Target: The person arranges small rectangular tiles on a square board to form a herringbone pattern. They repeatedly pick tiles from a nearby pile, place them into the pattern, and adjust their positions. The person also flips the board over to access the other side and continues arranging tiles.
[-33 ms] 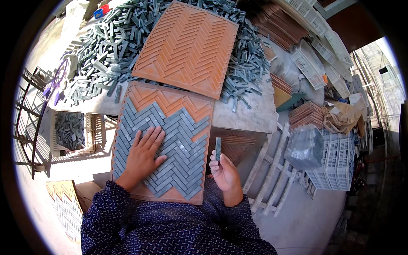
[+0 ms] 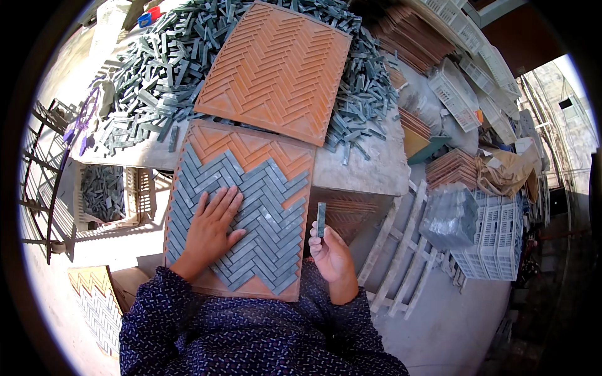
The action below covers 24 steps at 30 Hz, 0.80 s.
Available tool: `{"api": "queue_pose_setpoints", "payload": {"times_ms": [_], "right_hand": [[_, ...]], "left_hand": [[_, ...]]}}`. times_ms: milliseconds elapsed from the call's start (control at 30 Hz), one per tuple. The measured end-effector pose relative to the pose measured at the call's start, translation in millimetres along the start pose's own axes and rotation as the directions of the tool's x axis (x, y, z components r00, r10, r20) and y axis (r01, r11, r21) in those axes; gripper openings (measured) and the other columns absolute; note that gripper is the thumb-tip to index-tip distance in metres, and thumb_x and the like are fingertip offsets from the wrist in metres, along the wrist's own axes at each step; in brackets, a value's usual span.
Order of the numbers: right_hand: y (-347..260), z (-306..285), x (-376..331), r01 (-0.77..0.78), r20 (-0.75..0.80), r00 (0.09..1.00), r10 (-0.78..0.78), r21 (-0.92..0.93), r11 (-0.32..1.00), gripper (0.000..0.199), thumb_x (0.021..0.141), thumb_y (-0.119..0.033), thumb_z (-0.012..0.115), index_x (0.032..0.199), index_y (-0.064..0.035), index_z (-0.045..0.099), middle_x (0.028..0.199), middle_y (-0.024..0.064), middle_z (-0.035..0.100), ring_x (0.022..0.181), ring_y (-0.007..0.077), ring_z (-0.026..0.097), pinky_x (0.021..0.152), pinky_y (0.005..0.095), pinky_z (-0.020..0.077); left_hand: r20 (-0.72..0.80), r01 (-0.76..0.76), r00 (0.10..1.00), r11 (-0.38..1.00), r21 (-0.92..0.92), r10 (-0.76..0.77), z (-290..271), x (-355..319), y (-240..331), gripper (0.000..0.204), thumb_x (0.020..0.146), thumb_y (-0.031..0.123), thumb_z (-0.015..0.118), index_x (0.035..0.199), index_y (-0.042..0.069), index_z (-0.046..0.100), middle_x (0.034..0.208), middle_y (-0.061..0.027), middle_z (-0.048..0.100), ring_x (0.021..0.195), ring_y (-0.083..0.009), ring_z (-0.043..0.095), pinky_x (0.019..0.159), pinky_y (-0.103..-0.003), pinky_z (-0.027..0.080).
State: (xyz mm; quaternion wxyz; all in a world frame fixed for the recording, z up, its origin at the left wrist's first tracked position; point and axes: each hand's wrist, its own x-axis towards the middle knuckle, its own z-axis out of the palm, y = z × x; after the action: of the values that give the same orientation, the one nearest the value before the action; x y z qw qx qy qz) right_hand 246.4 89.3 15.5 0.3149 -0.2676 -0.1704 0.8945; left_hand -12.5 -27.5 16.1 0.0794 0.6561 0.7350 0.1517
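My left hand (image 2: 215, 225) lies flat, fingers spread, on grey-green stone strips (image 2: 263, 207) set in a herringbone pattern. They fill much of an orange grooved mould tray (image 2: 303, 153); bare grooves show along its far end and in a gap near its right edge. Beside that right edge, my right hand (image 2: 332, 255) pinches a single stone strip (image 2: 322, 219) upright between thumb and fingers, apart from the tray. Beyond lies a second orange mould tray (image 2: 276, 69) with bare herringbone grooves, resting on a heap of loose stone strips (image 2: 179, 69).
The pale tabletop (image 2: 376, 166) carries the heap. At left below stands a crate (image 2: 132, 194) of strips, and a patterned panel (image 2: 94, 301) leans lower. On the right are a wooden pallet (image 2: 401, 250), white plastic crates (image 2: 492, 244), a plastic-wrapped bundle (image 2: 450, 216) and stacked brown trays (image 2: 451, 169).
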Motion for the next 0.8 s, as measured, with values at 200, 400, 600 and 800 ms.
{"api": "queue_pose_setpoints", "payload": {"times_ms": [200, 400, 600, 800], "right_hand": [[2, 13, -5, 0.119, -0.019, 0.992, -0.128, -0.252, 0.960, 0.028, 0.097, -0.014, 0.052, 0.118, 0.0043, 0.053, 0.096, 0.0076, 0.060, 0.080, 0.0122, 0.056, 0.070, 0.0229, 0.0475], [1, 17, 1, 0.188, -0.019, 0.962, -0.273, -0.680, 0.709, 0.023, 0.093, -0.006, 0.054, 0.113, 0.0055, 0.057, 0.092, 0.0062, 0.063, 0.077, 0.0100, 0.057, 0.069, 0.0226, 0.0474], [-9, 12, 11, 0.235, 0.038, 0.922, -0.386, -0.846, 0.478, 0.020, 0.088, -0.008, 0.064, 0.104, 0.0046, 0.062, 0.088, 0.0066, 0.067, 0.070, 0.0080, 0.057, 0.062, 0.0213, 0.0464], [-17, 16, 19, 0.258, 0.074, 0.906, -0.416, -0.876, 0.407, 0.016, 0.089, -0.007, 0.063, 0.100, 0.0042, 0.063, 0.089, 0.0080, 0.067, 0.069, 0.0096, 0.059, 0.061, 0.0231, 0.0480]], "left_hand": [[0.000, -0.001, 1.000, 1.000, 0.019, 0.001, 1, -1, 0, 0.072, 0.082, 0.039, 0.061, 0.143, 0.009, 0.036, 0.149, -0.0086, 0.034, 0.140, -0.0242, 0.027, 0.116, -0.047, 0.013], [0.022, -0.002, 1.000, 0.998, 0.066, 0.001, -2, 0, 0, 0.068, 0.088, 0.046, 0.053, 0.144, 0.011, 0.035, 0.150, -0.0064, 0.033, 0.141, -0.0219, 0.026, 0.117, -0.045, 0.012], [0.013, 0.003, 1.000, 1.000, 0.005, -0.003, -3, 0, 1, 0.071, 0.083, 0.038, 0.060, 0.143, 0.010, 0.035, 0.150, -0.0082, 0.033, 0.141, -0.0243, 0.026, 0.116, -0.048, 0.013], [0.015, 0.003, 1.000, 1.000, -0.001, -0.003, -1, -1, 0, 0.071, 0.083, 0.038, 0.060, 0.143, 0.009, 0.035, 0.150, -0.0086, 0.033, 0.141, -0.0249, 0.026, 0.116, -0.048, 0.013]]}}
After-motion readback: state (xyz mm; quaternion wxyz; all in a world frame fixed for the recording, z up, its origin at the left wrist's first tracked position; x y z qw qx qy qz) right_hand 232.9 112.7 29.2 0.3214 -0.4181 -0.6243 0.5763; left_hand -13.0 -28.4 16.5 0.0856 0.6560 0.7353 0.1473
